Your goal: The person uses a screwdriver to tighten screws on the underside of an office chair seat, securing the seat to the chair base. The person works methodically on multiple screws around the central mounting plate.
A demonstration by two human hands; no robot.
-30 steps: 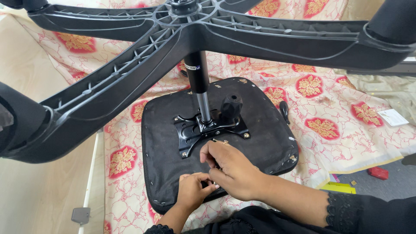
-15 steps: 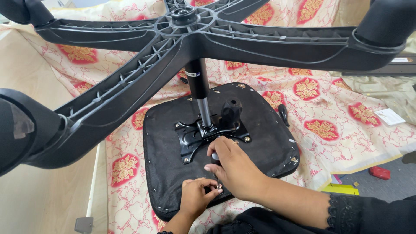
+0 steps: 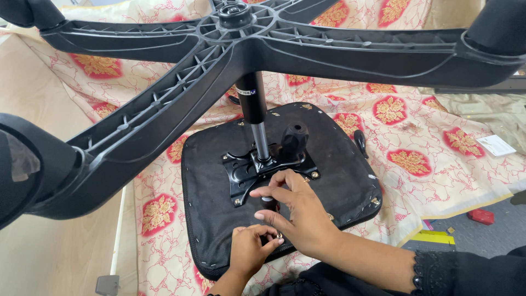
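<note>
Right hand [image 3: 298,211] and left hand [image 3: 253,249] pinching together on a small dark fitting [image 3: 268,204] atop the upturned chair seat [image 3: 213,219], beside the mounting plate [image 3: 246,170]; apparently fastening, needing steady alignment.

matt plastic base [image 3: 307,46], glossy metal plate [image 3: 249,170]

Place: home room or small workshop (cannot tell which) | evidence: floral cloth [image 3: 416,159] spread under upturned office chair [image 3: 274,164], bare floor [image 3: 487,235]
</note>
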